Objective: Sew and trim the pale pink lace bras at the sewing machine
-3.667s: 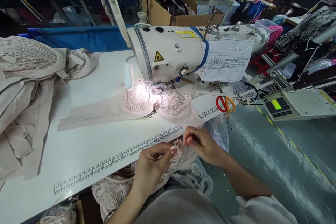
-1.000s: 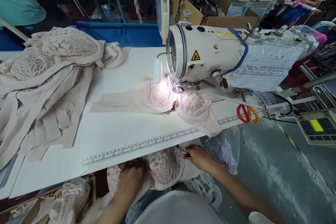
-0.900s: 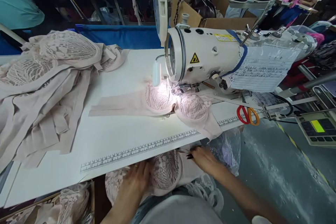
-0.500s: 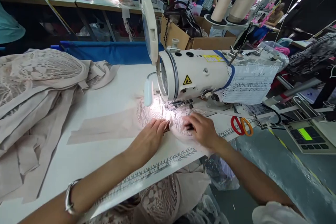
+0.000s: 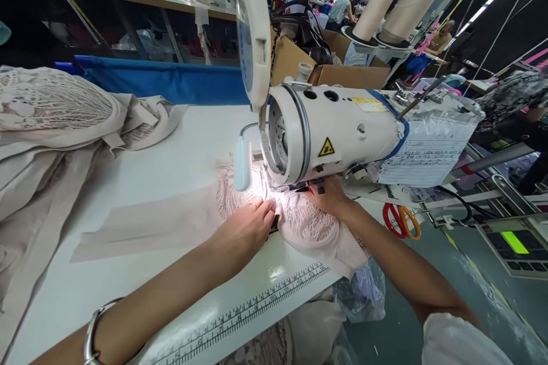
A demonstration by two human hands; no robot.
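Note:
A pale pink lace bra [image 5: 310, 219] lies beneath the head of a white sewing machine [image 5: 342, 131], lit by the machine's lamp. My left hand [image 5: 246, 228] rests over the middle of the bra, its fingers pressed together on the fabric just before the needle area. To the right, my right hand [image 5: 331, 199] grips the upper edge of the right cup, close to the presser foot [image 5: 310, 185]; some of its fingers are hidden behind the machine parts. A long fabric wing [image 5: 145, 219] of the bra stretches left across the white table [image 5: 205, 308].
More lace bras [image 5: 55, 108] are piled at the table's left. Red-and-orange-handled scissors [image 5: 402, 221] hang at the right, near a control box [image 5: 511, 242]. A printed ruler [image 5: 257, 305] runs along the front edge. Behind stand a cardboard box [image 5: 355, 76] and thread cones [image 5: 377, 5].
My right hand has moved up from the cup toward the presser foot, uncovering the right cup. My left hand stays near the middle of the bra. The camera view has shifted slightly.

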